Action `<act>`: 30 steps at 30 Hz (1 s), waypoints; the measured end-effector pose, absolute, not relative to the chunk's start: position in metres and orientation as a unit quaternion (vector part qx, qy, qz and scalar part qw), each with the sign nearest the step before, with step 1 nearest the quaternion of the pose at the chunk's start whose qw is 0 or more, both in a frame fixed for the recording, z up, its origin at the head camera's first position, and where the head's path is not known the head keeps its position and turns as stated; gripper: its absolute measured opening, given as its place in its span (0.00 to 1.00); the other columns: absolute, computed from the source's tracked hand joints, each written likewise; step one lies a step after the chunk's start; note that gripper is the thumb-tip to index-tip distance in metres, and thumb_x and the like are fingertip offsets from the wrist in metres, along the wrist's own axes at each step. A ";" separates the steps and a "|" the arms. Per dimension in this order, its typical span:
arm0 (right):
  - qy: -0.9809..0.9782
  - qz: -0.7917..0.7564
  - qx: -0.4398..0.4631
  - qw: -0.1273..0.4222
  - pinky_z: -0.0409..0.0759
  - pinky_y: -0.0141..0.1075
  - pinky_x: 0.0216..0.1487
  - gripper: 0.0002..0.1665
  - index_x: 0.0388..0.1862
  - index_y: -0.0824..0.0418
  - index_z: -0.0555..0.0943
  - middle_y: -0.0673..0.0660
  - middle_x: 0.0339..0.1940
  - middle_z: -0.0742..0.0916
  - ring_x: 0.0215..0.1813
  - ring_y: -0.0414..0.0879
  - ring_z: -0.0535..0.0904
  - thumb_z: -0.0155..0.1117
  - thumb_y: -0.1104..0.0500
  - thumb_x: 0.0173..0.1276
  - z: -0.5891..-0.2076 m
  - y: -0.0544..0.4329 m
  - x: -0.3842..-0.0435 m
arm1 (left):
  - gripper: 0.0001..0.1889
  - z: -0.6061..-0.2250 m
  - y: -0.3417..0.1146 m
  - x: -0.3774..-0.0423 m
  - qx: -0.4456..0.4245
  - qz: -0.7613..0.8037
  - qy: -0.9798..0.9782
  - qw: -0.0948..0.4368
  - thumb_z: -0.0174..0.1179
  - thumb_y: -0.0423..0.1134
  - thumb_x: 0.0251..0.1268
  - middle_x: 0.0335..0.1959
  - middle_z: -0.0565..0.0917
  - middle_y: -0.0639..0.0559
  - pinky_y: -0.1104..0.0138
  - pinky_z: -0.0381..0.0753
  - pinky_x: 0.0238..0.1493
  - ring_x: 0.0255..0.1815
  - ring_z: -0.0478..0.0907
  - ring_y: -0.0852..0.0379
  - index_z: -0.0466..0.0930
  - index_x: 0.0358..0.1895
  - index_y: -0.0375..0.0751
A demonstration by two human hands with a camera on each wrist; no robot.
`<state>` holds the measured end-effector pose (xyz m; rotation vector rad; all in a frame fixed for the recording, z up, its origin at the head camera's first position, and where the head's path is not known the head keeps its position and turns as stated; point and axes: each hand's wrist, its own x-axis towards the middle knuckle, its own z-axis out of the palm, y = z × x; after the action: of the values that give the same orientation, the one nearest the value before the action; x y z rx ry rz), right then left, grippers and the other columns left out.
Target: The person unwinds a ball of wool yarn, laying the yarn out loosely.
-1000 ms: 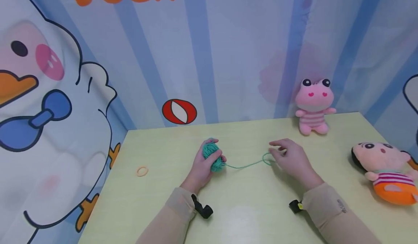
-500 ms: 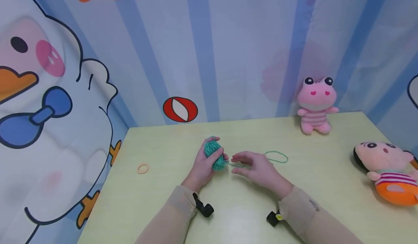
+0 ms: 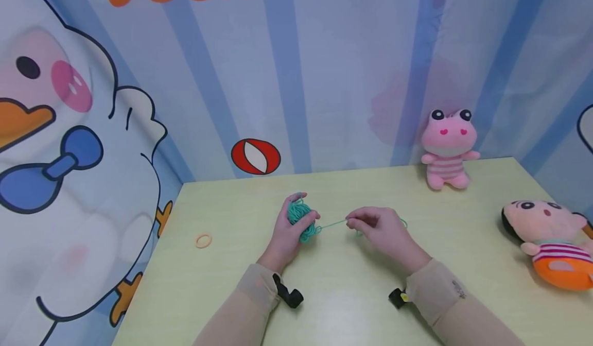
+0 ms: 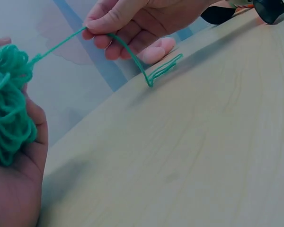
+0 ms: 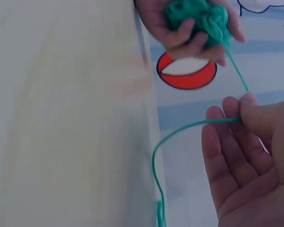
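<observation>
A ball of green yarn (image 3: 300, 216) rests in my left hand (image 3: 286, 238), whose fingers and thumb curl round it. Some loops hang loose on its right side. To the right, my right hand (image 3: 384, 231) pinches the yarn strand (image 3: 332, 224) between thumb and fingertips. The strand runs taut from the ball to that pinch, as the left wrist view also shows. Past the pinch, a free yarn tail (image 4: 164, 68) droops down to the tabletop in a narrow loop. In the right wrist view the other fingers (image 5: 217, 163) of my right hand lie loosely bent below the strand.
On the pale wooden table (image 3: 343, 305), a small peach-coloured ring (image 3: 203, 240) lies to the left. A pink frog plush (image 3: 448, 149) sits at the back right, and a doll plush (image 3: 551, 243) lies at the right edge. A printed curtain (image 3: 333, 78) hangs behind.
My right hand came left to the ball, then drew back right, now pinching the strand. The strand straightened and loops loosened on the ball. My left hand stays nearly in place.
</observation>
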<state>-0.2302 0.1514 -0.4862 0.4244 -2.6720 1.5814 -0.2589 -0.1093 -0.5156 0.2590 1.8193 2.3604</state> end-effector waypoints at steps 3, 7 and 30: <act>-0.843 0.524 0.122 0.015 0.86 0.27 0.49 0.11 0.53 0.61 0.92 0.57 0.46 0.96 0.49 0.49 0.93 0.71 0.57 0.80 -0.485 0.164 -0.232 | 0.30 -0.516 -0.109 -0.259 0.088 0.795 0.596 0.076 0.62 0.34 0.82 0.44 0.83 0.53 0.71 0.89 0.50 0.46 0.85 0.57 0.63 0.81 0.42; -0.839 0.533 0.103 0.030 0.86 0.24 0.50 0.12 0.54 0.62 0.92 0.59 0.47 0.96 0.48 0.39 0.93 0.71 0.57 0.81 -0.485 0.178 -0.233 | 0.25 -0.516 -0.108 -0.258 0.109 0.822 0.549 0.107 0.55 0.35 0.85 0.42 0.79 0.51 0.63 0.92 0.49 0.41 0.88 0.56 0.60 0.78 0.41; -0.857 0.508 0.021 0.080 0.83 0.18 0.47 0.22 0.61 0.67 0.88 0.67 0.51 0.94 0.42 0.25 0.86 0.67 0.50 0.84 -0.493 0.242 -0.242 | 0.19 -0.519 -0.111 -0.261 0.098 0.805 0.582 0.057 0.66 0.30 0.78 0.48 0.81 0.51 0.66 0.91 0.48 0.45 0.84 0.54 0.70 0.64 0.36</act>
<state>-0.2420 0.2417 -0.4934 0.0636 -2.5642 1.5210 -0.2611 -0.1106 -0.5190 0.2957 1.7656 2.4407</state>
